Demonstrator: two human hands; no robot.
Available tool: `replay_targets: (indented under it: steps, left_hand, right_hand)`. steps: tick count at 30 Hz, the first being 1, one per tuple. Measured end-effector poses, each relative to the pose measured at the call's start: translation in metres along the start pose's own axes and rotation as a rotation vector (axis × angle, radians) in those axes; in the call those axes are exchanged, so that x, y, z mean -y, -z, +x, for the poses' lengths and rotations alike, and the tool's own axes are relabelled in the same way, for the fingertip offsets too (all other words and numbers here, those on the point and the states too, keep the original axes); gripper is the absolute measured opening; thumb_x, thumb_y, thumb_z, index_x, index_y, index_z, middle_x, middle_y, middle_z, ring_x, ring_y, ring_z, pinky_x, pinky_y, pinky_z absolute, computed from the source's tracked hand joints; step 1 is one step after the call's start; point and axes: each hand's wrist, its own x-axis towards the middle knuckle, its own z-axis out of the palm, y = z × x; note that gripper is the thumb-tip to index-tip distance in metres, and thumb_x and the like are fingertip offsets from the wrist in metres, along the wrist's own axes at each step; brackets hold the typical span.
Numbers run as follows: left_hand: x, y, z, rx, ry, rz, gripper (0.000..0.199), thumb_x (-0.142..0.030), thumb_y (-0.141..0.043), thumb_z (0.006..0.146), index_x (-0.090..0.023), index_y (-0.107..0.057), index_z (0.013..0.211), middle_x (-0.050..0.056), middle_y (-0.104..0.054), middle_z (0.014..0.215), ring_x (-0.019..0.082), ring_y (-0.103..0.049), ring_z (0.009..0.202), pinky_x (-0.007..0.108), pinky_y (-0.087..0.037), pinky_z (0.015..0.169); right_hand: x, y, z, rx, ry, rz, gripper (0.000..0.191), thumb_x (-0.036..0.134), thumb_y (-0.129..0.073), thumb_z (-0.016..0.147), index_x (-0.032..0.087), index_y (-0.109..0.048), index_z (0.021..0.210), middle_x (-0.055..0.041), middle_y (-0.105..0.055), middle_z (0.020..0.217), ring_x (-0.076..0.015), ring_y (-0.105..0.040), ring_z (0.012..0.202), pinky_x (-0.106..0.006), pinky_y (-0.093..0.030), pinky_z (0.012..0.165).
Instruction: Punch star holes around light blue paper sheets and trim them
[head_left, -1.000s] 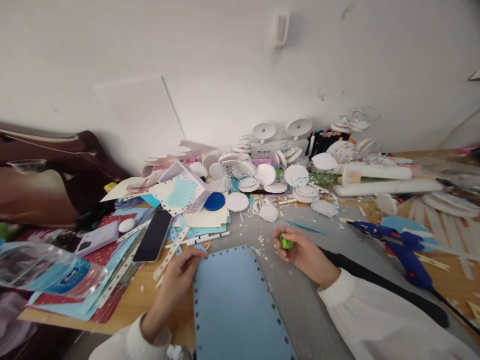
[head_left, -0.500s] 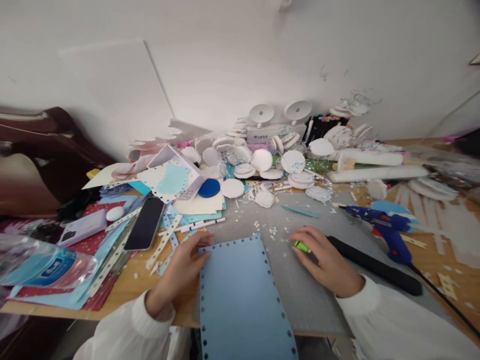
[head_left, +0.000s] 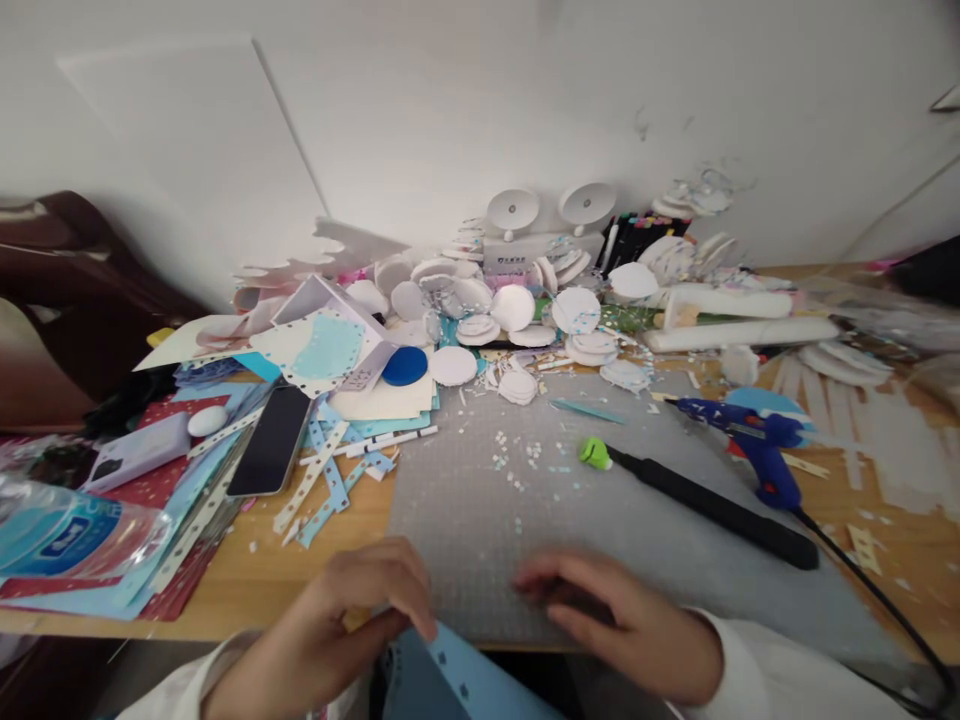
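My left hand (head_left: 337,620) pinches the upper edge of a blue paper sheet (head_left: 487,680) with small dark flower-shaped marks along its border. The sheet is tilted and hangs down past the table's front edge, and much of it lies out of view. My right hand (head_left: 622,615) holds nothing. It hovers over the front of the grey cutting mat (head_left: 480,530), slightly blurred, its fingers apart. Beyond it on the mat lies a long black-handled tool (head_left: 712,510) with a green head (head_left: 595,453).
A blue hot glue gun (head_left: 750,430) lies at right, its cord trailing forward. Foam discs (head_left: 513,307) crowd the back. At left are a phone (head_left: 271,440), paper strips (head_left: 330,490), papers and a plastic bottle (head_left: 82,530). Tiny scraps (head_left: 517,450) dot the mat.
The blue sheet has come off the mat toward me, lifted and tilted by my left hand. My right hand has left the tool's green head and moved closer to me.
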Motion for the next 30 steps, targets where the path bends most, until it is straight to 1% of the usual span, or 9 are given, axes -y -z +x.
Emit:
replay_targets:
  steps: [3, 6, 9, 11, 14, 16, 19, 25, 30]
  left_hand:
    - [-0.006, -0.004, -0.007, 0.027, 0.018, -0.017, 0.021, -0.009, -0.053, 0.087, -0.024, -0.068, 0.086, 0.006, -0.065, 0.080, 0.018, -0.062, 0.080, 0.028, -0.049, 0.071]
    - [-0.004, -0.007, -0.009, -0.046, 0.031, 0.002, 0.019, -0.012, -0.054, 0.086, -0.025, -0.068, 0.086, 0.005, -0.067, 0.081, 0.018, -0.063, 0.079, 0.028, -0.050, 0.071]
    - [0.002, -0.008, -0.001, -0.224, 0.080, 0.061, 0.012, -0.017, -0.058, 0.084, -0.025, -0.067, 0.081, 0.003, -0.067, 0.080, 0.018, -0.063, 0.076, 0.027, -0.051, 0.069]
    - [0.006, -0.007, 0.008, -0.335, 0.124, 0.086, 0.008, -0.020, -0.060, 0.081, -0.024, -0.067, 0.080, 0.003, -0.068, 0.079, 0.018, -0.063, 0.077, 0.027, -0.051, 0.069]
    - [0.010, -0.005, 0.026, -0.416, 0.163, 0.121, 0.007, -0.022, -0.061, 0.078, -0.022, -0.067, 0.082, 0.004, -0.068, 0.083, 0.018, -0.063, 0.078, 0.025, -0.051, 0.065]
    - [0.013, -0.004, 0.038, -0.385, 0.140, 0.181, 0.010, -0.020, -0.058, 0.080, -0.022, -0.067, 0.085, 0.004, -0.068, 0.086, 0.018, -0.063, 0.079, 0.025, -0.051, 0.065]
    - [0.022, -0.002, 0.053, -0.268, 0.033, 0.313, 0.015, -0.016, -0.055, 0.082, -0.021, -0.065, 0.091, 0.003, -0.068, 0.089, 0.016, -0.062, 0.083, 0.025, -0.049, 0.074]
    - [0.046, 0.001, 0.071, 0.021, -0.040, 0.606, 0.026, -0.012, -0.049, 0.087, -0.022, -0.063, 0.107, 0.005, -0.064, 0.101, 0.019, -0.060, 0.095, 0.029, -0.047, 0.084]
    - [0.051, 0.003, 0.071, 0.094, -0.070, 0.650, 0.032, -0.007, -0.043, 0.088, -0.021, -0.063, 0.107, 0.006, -0.062, 0.100, 0.017, -0.058, 0.095, 0.027, -0.047, 0.083]
  right_hand:
    - [-0.007, 0.003, 0.023, -0.101, 0.008, 0.128, 0.036, 0.030, -0.054, 0.088, 0.027, -0.055, 0.124, -0.0101, -0.058, 0.125, -0.0242, -0.056, 0.113, -0.045, -0.043, 0.098]
    - [-0.002, 0.016, 0.041, -0.255, 0.058, 0.122, 0.032, 0.034, -0.057, 0.086, 0.027, -0.060, 0.117, -0.0082, -0.053, 0.132, -0.0248, -0.049, 0.121, -0.047, -0.036, 0.104]
    - [0.021, 0.024, 0.036, -0.292, 0.038, 0.142, 0.027, 0.039, -0.054, 0.087, 0.027, -0.063, 0.110, -0.0082, -0.060, 0.121, -0.0252, -0.054, 0.113, -0.045, -0.042, 0.098]
    - [0.037, 0.026, 0.025, -0.199, 0.000, 0.158, 0.033, 0.046, -0.049, 0.088, 0.027, -0.064, 0.111, -0.0096, -0.065, 0.110, -0.0264, -0.060, 0.099, -0.044, -0.047, 0.088]
    - [0.050, 0.029, 0.010, -0.189, 0.029, -0.089, 0.033, 0.042, -0.064, 0.079, 0.028, -0.066, 0.108, -0.0090, -0.067, 0.103, -0.0281, -0.061, 0.093, -0.041, -0.048, 0.080]
    - [0.046, 0.030, 0.008, -0.240, 0.086, -0.324, 0.023, 0.033, -0.067, 0.077, 0.029, -0.068, 0.100, -0.0075, -0.067, 0.096, -0.0262, -0.060, 0.089, -0.039, -0.048, 0.078]
    - [0.027, 0.032, 0.013, -0.272, 0.145, -0.534, 0.013, 0.023, -0.056, 0.085, 0.025, -0.068, 0.090, -0.0071, -0.064, 0.085, -0.0231, -0.060, 0.082, -0.037, -0.048, 0.074]
    - [-0.001, 0.029, 0.025, -0.213, 0.151, -0.679, 0.022, 0.018, -0.048, 0.089, 0.023, -0.067, 0.099, -0.0086, -0.062, 0.088, -0.0236, -0.059, 0.084, -0.038, -0.048, 0.074]
    - [-0.006, 0.027, 0.025, -0.219, 0.255, -0.773, 0.025, 0.017, -0.043, 0.092, 0.022, -0.067, 0.097, -0.0079, -0.062, 0.085, -0.0216, -0.055, 0.081, -0.036, -0.047, 0.075]
